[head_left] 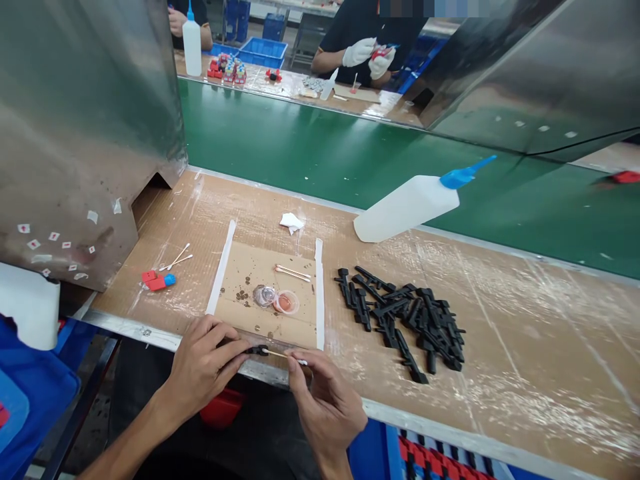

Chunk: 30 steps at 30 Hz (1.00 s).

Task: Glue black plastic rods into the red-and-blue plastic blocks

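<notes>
At the bench's front edge, my left hand (pixel 213 357) pinches a small black plastic part (pixel 259 350), mostly covered by my fingers. My right hand (pixel 325 400) is closed on a cotton swab (pixel 277 354), whose far tip meets the black part. Just beyond both hands is a taped-down cardboard sheet (pixel 245 263) with dark stains. On it stand a small clear cup of orange-pink liquid (pixel 285 303) and a cup with a greyish content (pixel 264 295). Two swabs (pixel 293 273) lie behind the cups. A pile of black toy-gun-shaped parts (pixel 407 313) spreads to the right.
A white squeeze bottle (pixel 407 208) with a blue nozzle leans at the bench's back edge. Red and blue pieces (pixel 158 280) and more swabs (pixel 177 259) lie left. Beyond the green belt (pixel 300 147), a gloved co-worker (pixel 370 53) handles a red part. Metal housings (pixel 90 133) flank the bench.
</notes>
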Motion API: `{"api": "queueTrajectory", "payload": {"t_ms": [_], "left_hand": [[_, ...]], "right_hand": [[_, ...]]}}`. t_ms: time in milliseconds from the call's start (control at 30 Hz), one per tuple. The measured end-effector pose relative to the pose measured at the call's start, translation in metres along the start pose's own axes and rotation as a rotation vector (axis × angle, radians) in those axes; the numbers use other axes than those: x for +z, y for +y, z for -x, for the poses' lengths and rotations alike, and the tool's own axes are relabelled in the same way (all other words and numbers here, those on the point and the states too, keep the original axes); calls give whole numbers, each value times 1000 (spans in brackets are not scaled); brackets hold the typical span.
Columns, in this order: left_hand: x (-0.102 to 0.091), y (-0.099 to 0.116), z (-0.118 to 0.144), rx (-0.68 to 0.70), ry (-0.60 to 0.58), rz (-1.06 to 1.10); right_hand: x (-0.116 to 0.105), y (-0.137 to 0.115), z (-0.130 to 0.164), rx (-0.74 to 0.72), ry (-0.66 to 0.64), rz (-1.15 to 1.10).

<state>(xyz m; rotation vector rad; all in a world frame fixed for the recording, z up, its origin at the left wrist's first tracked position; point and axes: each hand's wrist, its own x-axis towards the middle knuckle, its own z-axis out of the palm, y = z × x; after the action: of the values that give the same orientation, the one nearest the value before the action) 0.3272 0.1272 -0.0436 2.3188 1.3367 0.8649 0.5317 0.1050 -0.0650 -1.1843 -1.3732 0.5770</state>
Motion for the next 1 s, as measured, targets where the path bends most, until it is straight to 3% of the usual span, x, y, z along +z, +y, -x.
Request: {"api": "queueTrajectory", "payload": {"t_ms": [467, 1000], "left_hand": [[0, 0, 2, 4, 13, 17], [3, -2, 1, 6, 40, 37]], "right_hand": [[-2, -5, -2, -180, -68, 122], [-3, -18, -9, -274, -90, 242]]}}
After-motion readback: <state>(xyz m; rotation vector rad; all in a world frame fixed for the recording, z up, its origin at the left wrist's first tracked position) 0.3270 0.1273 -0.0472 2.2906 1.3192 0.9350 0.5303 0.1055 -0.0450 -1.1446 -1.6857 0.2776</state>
